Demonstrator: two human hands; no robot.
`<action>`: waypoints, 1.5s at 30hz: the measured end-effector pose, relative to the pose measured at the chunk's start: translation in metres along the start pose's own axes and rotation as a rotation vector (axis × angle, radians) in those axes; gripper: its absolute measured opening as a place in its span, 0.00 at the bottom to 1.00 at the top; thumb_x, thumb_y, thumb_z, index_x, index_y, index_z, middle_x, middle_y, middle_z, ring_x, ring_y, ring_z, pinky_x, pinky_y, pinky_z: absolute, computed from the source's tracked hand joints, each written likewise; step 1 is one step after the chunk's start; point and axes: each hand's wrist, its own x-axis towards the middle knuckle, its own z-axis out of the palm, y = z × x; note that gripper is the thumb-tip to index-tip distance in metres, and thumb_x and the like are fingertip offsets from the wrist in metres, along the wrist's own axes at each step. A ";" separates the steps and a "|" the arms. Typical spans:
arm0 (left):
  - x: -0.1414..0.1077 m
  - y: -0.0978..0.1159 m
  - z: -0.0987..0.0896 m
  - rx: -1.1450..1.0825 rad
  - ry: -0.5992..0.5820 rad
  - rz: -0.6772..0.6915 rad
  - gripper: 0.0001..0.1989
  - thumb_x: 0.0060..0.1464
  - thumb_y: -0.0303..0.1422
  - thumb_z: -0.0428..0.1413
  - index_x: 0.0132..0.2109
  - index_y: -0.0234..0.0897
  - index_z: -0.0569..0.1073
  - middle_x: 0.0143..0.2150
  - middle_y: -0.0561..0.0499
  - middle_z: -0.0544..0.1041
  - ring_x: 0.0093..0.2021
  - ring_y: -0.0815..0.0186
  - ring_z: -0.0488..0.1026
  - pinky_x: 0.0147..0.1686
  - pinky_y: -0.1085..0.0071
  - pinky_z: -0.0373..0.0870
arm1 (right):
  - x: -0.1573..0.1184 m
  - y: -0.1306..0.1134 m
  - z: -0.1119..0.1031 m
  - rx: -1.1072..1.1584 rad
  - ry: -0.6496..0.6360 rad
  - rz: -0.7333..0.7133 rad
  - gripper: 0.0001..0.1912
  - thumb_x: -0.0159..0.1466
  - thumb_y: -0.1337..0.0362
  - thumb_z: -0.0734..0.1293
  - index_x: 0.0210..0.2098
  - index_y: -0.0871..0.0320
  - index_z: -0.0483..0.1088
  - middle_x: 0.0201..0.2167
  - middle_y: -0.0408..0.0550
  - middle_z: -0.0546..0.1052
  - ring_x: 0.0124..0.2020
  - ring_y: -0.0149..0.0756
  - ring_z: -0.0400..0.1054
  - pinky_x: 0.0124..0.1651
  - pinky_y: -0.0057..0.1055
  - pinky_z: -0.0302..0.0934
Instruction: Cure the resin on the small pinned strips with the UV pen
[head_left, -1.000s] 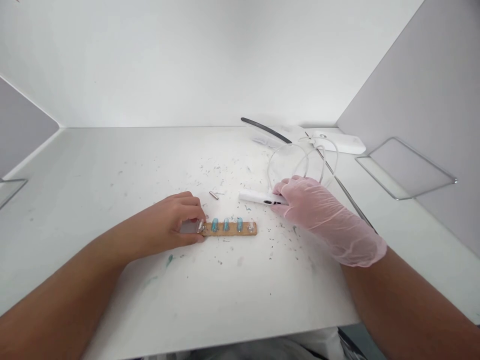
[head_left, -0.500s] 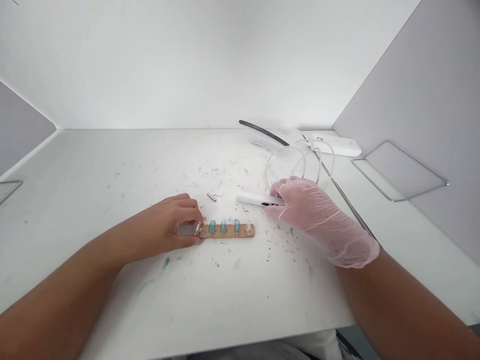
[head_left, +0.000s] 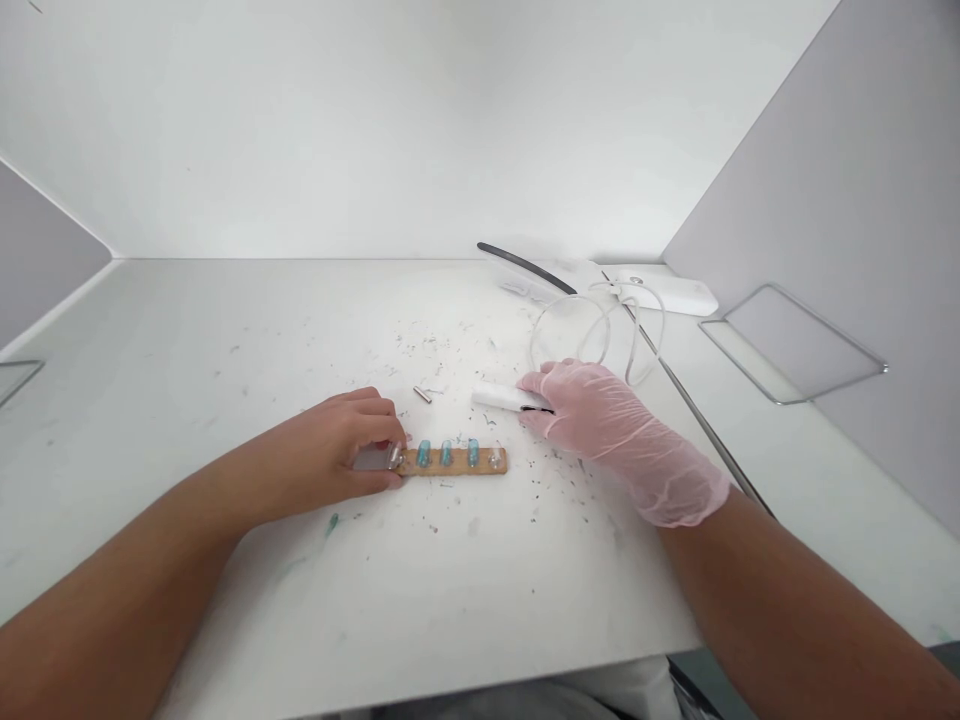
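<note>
My bare left hand pinches the left end of a small wooden strip between thumb and fingers. Nail tips stand in a row along this strip: clear ones at both ends and three glittery blue ones, such as the middle blue nail tip. In a pink glove, my right hand is closed around a white electric nail drill lying on the table, its front end pointing left. A short metal bit lies between the two hands, behind the strip.
A white cord loops behind the right hand near a white box-like unit. A dark curved nail file lies at the back. Wire frames stand at the sides, including the right wire frame. Dust and specks dot the white table.
My right hand has slid slightly left along the nail drill, covering more of its dark button panel. My left hand and the wooden strip have stayed put.
</note>
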 end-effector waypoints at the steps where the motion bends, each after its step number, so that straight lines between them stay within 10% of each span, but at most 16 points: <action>1: 0.000 0.000 0.000 0.002 0.000 0.001 0.10 0.61 0.44 0.58 0.41 0.45 0.78 0.40 0.49 0.77 0.46 0.58 0.69 0.41 0.64 0.66 | 0.000 0.000 0.001 0.000 0.007 -0.003 0.15 0.71 0.59 0.64 0.51 0.55 0.79 0.45 0.53 0.82 0.46 0.48 0.75 0.48 0.41 0.68; 11: 0.002 -0.001 0.001 -0.003 -0.019 0.006 0.12 0.62 0.46 0.56 0.41 0.45 0.78 0.41 0.49 0.77 0.47 0.57 0.69 0.44 0.61 0.68 | -0.015 -0.003 -0.001 0.540 0.263 0.085 0.14 0.69 0.53 0.69 0.49 0.50 0.77 0.45 0.49 0.79 0.40 0.41 0.73 0.42 0.40 0.67; 23: 0.001 -0.001 0.000 -0.004 -0.007 0.016 0.12 0.62 0.46 0.57 0.41 0.44 0.78 0.40 0.49 0.77 0.46 0.57 0.69 0.43 0.61 0.68 | -0.009 -0.009 -0.004 1.566 0.107 -0.061 0.17 0.54 0.55 0.81 0.40 0.50 0.76 0.35 0.42 0.83 0.40 0.38 0.79 0.46 0.38 0.71; 45: 0.010 0.007 0.011 -0.044 0.156 0.079 0.14 0.59 0.47 0.60 0.37 0.42 0.78 0.36 0.47 0.77 0.45 0.56 0.71 0.36 0.64 0.67 | -0.009 -0.004 0.020 1.281 0.204 -0.105 0.15 0.58 0.59 0.79 0.45 0.50 0.81 0.42 0.44 0.84 0.46 0.42 0.79 0.49 0.43 0.74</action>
